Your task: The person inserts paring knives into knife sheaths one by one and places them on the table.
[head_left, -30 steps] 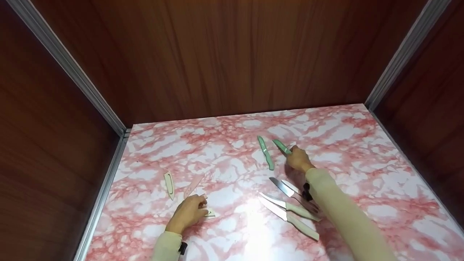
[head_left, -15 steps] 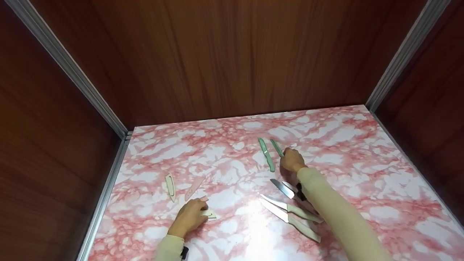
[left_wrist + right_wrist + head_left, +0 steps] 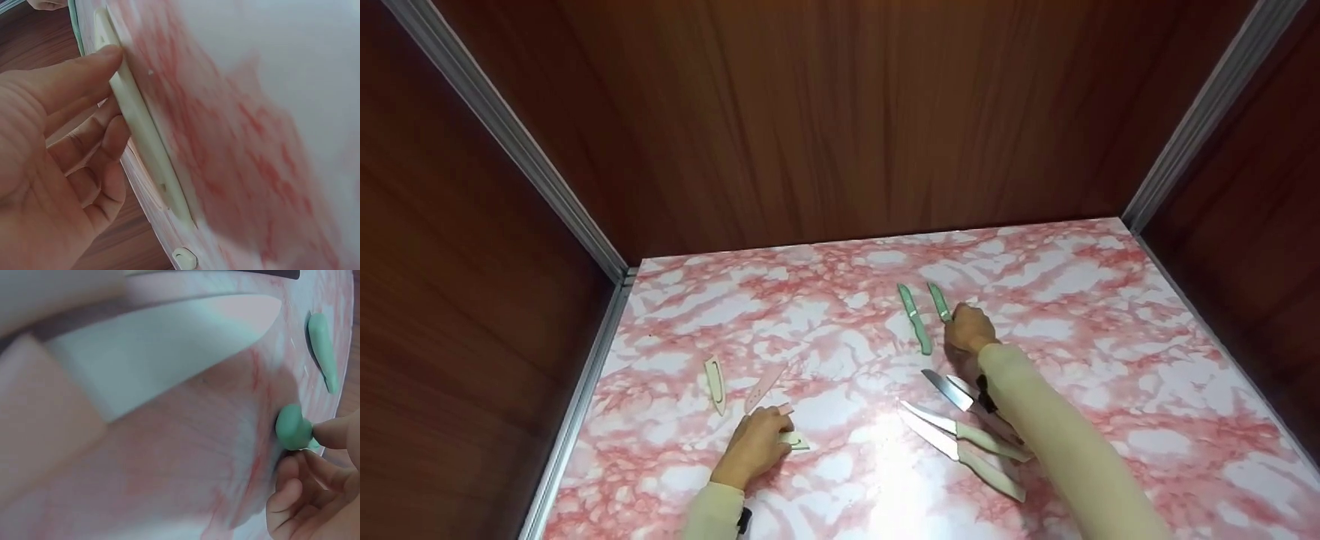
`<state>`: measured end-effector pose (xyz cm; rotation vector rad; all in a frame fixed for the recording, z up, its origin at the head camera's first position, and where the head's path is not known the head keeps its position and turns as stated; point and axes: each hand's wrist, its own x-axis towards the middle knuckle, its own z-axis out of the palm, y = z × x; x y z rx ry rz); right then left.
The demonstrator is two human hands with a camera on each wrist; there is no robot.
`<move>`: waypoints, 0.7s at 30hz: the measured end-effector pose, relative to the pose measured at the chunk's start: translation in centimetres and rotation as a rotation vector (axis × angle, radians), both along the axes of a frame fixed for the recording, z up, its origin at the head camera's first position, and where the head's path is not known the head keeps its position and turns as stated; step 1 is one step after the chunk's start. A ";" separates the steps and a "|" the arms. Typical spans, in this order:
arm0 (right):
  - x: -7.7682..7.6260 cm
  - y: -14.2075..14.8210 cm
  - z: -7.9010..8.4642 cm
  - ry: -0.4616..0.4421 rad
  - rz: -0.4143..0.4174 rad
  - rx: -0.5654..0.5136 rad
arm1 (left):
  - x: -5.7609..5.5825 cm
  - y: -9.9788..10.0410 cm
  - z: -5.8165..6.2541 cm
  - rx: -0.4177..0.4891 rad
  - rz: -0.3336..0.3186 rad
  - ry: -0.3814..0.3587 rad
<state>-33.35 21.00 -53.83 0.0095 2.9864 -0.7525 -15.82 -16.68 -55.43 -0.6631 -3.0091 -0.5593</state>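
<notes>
In the head view, my left hand (image 3: 754,446) is at the lower left, over a cream knife sheath (image 3: 796,441). The left wrist view shows thumb and fingers pinching this sheath (image 3: 149,135) by its edges, close to the table. Farther back, my right hand (image 3: 971,328) grips a green knife (image 3: 938,301) by its handle, its green-covered end pointing away from me. In the right wrist view the handle end (image 3: 292,430) shows between thumb and fingers. A second green knife (image 3: 914,319) lies just left of it, almost parallel.
Two cream-handled knives (image 3: 991,480) lie bare-bladed at front right. Behind them are two more bare blades (image 3: 949,390), handles partly under my right sleeve. Another cream sheath (image 3: 715,386) and a pink sheath (image 3: 765,386) lie left; a pink piece (image 3: 785,409) shows by my left fingers.
The green knife in my right hand has turned from a slant to nearly parallel with the other green knife. My right hand has shifted slightly left. My left hand stays about where it was.
</notes>
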 end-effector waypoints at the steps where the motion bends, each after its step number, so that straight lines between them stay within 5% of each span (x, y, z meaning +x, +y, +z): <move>1: 0.1 0.1 0.0 -0.002 0.005 -0.002 | 0.0 0.0 0.0 -0.005 -0.001 0.005; 13: 1.6 2.2 1.9 -0.014 0.077 -0.027 | 0.2 -0.2 -0.2 0.008 0.017 -0.025; 21: 4.1 3.2 3.0 0.093 0.160 -0.003 | 0.2 -0.5 -0.2 0.030 -0.074 -0.001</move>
